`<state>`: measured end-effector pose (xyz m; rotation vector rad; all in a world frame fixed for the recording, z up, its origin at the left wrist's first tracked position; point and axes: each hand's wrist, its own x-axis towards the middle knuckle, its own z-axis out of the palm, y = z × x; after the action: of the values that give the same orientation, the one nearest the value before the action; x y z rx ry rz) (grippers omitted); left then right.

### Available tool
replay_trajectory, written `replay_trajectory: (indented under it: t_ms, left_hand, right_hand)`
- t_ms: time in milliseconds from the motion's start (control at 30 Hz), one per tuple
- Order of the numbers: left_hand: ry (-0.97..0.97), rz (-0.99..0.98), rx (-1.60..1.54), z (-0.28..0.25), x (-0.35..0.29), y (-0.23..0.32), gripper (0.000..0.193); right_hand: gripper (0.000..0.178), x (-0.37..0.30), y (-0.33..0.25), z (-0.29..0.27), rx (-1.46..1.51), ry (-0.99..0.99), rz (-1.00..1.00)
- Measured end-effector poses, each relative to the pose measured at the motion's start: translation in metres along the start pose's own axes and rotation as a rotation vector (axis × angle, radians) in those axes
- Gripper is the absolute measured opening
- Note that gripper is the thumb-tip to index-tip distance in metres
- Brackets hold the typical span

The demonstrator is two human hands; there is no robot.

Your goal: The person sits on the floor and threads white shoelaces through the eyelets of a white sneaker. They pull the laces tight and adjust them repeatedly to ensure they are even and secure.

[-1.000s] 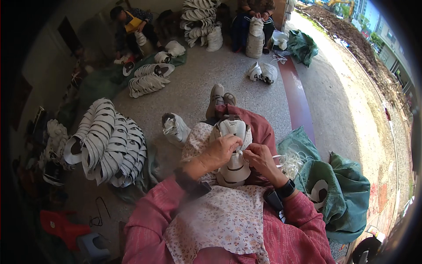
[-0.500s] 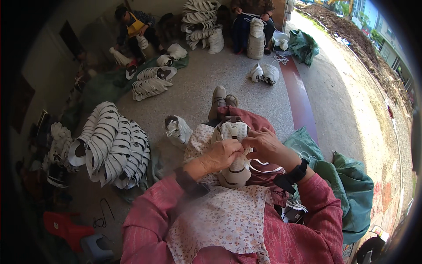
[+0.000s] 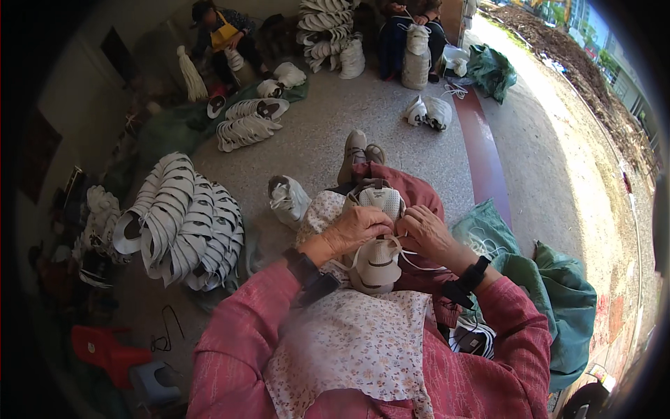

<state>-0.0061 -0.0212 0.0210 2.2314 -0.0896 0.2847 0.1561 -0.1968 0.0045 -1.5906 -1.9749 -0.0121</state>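
A pale beige and white shoe upper [image 3: 375,269] lies across my lap, toe end toward me, its tongue [image 3: 382,201] pointing away. My left hand [image 3: 357,229] is closed over the left side of its lacing opening, fingertips pinched at a white shoelace. Opposite it, my right hand [image 3: 426,232] pinches the lace by the right edge. A slack length of white shoelace [image 3: 419,267] curves out below the right hand, and another piece emerges under the left. My fingers hide most of the eyelets. Beneath the upper are a floral apron [image 3: 349,335] and dark red trousers.
Left stand nested stacks of white uppers [image 3: 185,223]; a single white shoe upper [image 3: 288,200] is beside my leg. Green sacks [image 3: 558,307] lie right. A red stool [image 3: 103,353] is lower left. Two people sit beyond, one wearing a yellow apron [image 3: 225,31], near more stacked uppers [image 3: 324,31].
My hands have separated slightly, and the right has lowered to the upper's edge. The lace now loops visibly across the upper. The person in the yellow apron has raised a bundle of pale laces.
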Motion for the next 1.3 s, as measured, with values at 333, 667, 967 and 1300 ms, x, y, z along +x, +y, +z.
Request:
replay_trajectory:
  t_ms: [333, 667, 967, 1300]
  left_hand:
    - [-0.108, 0.087, 0.275, -0.005, 0.013, 0.007, 0.013]
    - [0.517, -0.049, 0.231, -0.086, -0.023, 0.002, 0.006]
    - [0.380, -0.373, -0.229, -0.058, -0.074, -0.003, 0.025]
    - [0.090, -0.511, -0.674, -0.039, -0.069, 0.019, 0.036]
  right_hand:
    - [0.023, -0.001, 0.002, 0.000, 0.097, 0.023, 0.024]
    - [0.024, 0.007, -0.005, -0.014, 0.198, -0.096, 0.139]
    - [0.019, 0.024, -0.014, -0.034, 0.438, -0.090, 0.358]
    - [0.021, 0.044, -0.054, -0.015, 0.089, -0.111, 0.195]
